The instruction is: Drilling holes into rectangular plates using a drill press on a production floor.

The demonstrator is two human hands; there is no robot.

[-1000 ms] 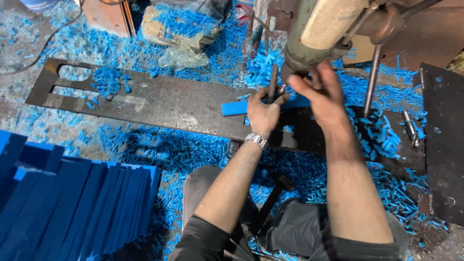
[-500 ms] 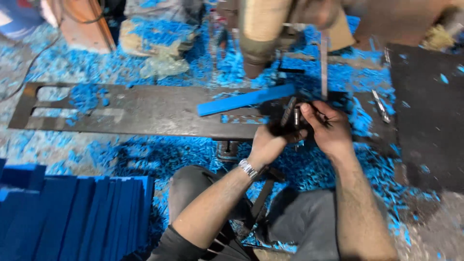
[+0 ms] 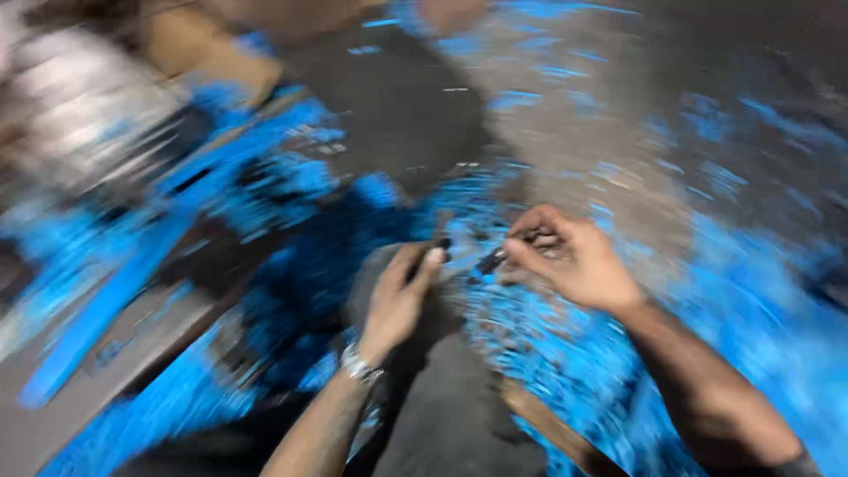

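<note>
Two hands meet above blue plastic shavings [image 3: 760,353]: your left hand [image 3: 397,300] pinches a short dark rod [image 3: 433,252], your right hand [image 3: 574,265] grips a small dark metal tool [image 3: 495,259]; steady both.

The view swings hard and blurs, so the drill column drops out of sight and the long blue plastic strip [image 3: 106,300] now runs slanted at the left. Both hands come away from it: the left hand [image 3: 397,300] and right hand [image 3: 574,265] now sit over the knee, each pinching a small dark part, too blurred to identify.
</note>
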